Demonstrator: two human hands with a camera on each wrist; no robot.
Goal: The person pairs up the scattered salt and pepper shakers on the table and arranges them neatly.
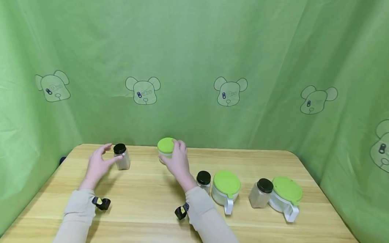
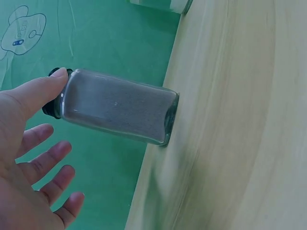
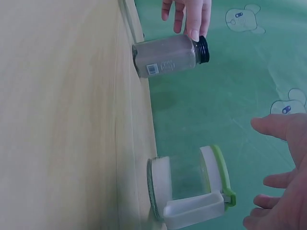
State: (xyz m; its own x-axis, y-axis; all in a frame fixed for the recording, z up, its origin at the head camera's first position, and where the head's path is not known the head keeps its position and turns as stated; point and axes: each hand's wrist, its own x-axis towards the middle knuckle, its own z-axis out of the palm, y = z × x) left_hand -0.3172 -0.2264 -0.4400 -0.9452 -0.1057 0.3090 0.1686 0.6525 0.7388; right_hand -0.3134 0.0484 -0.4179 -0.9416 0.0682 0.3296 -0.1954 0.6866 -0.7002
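My left hand [image 1: 97, 165] is at a clear jar [image 1: 123, 162] with a black lid, standing upright at the back left of the table. In the left wrist view, greyish powder fills most of this jar [image 2: 117, 106]; the thumb lies at its lid and the other fingers are spread away from it. Reaching to the back middle, my right hand [image 1: 178, 163] is beside a round glass pot [image 1: 165, 145] with a green lid. The right wrist view shows this pot [image 3: 184, 179] with a white handle, white contents at its base and the loosely parted fingers away from its lid.
On the right of the wooden table [image 1: 137, 214] stand two more black-lidded jars [image 1: 259, 198] and two green-lidded pots [image 1: 226, 183] with white handles. One jar is partly behind the right forearm. A green curtain [image 1: 192, 44] hangs behind the back edge.
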